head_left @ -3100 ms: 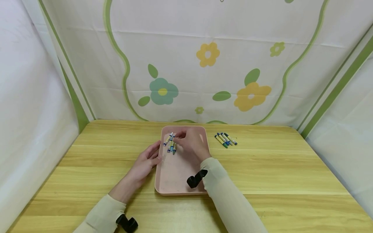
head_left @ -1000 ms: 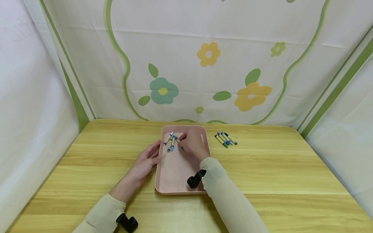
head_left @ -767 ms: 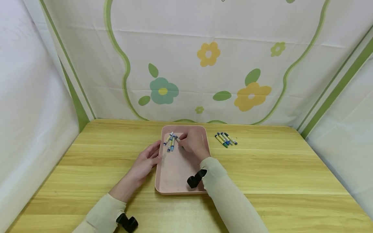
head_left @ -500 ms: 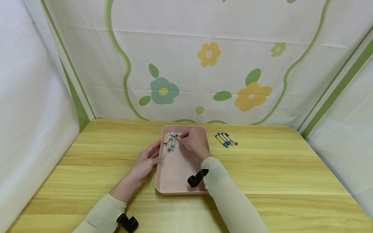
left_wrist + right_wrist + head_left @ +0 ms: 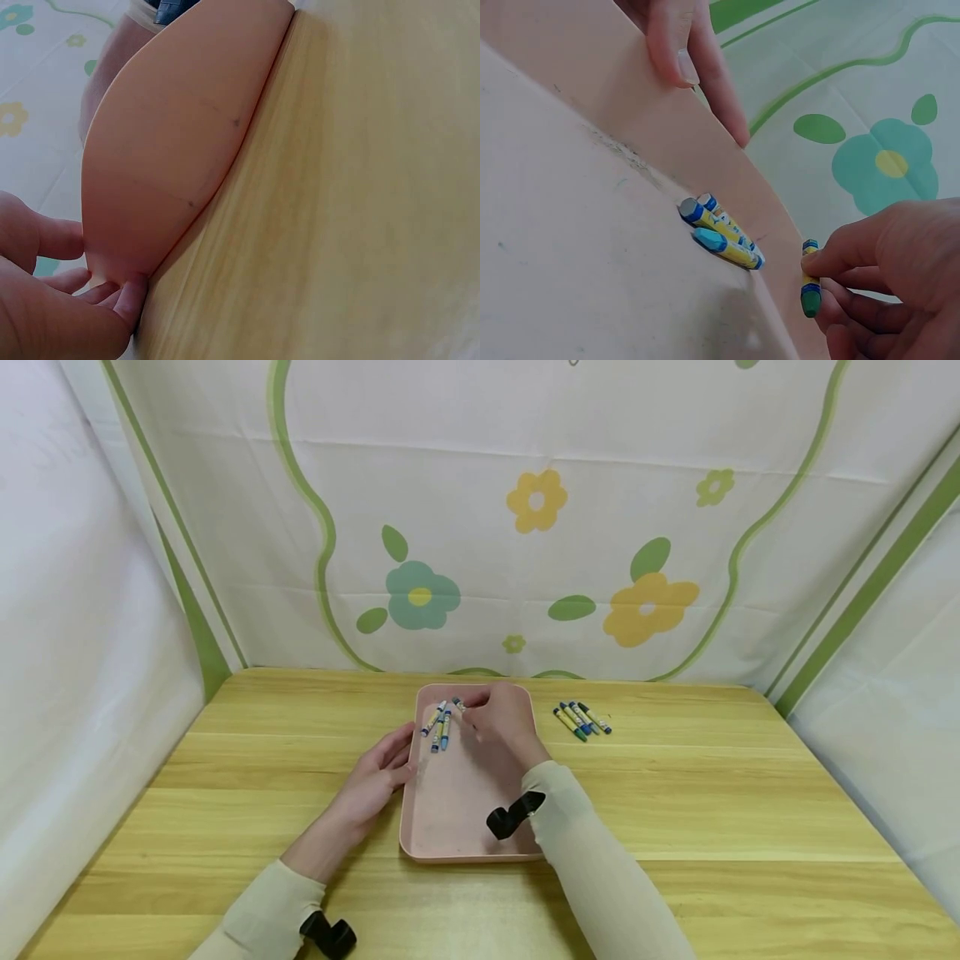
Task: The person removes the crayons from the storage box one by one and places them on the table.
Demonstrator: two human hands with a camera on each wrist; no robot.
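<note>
My right hand (image 5: pixel 498 717) is over the far part of the pink tray (image 5: pixel 457 810), pinching a green crayon (image 5: pixel 811 279) between thumb and fingers. In the right wrist view the green tip points down. To its left lie three crayons inside the tray, among them a light blue crayon (image 5: pixel 446 731) and a white-tipped crayon (image 5: pixel 432 719). My left hand (image 5: pixel 372 781) rests against the tray's left wall, its fingers touching the outside and rim. The left wrist view shows those fingers (image 5: pixel 64 236) at the tray's pink outer wall.
On the wooden table (image 5: pixel 712 802), right of the tray, a group of several crayons (image 5: pixel 576 718) lies side by side. A white cloth (image 5: pixel 480 527) printed with flowers hangs behind the table, with white cloth walls at both sides.
Earlier the right hand was at the crayon cluster; the green crayon has come away from it to the right. Lately the hand has risen slightly toward the tray's far side. The left hand stays put.
</note>
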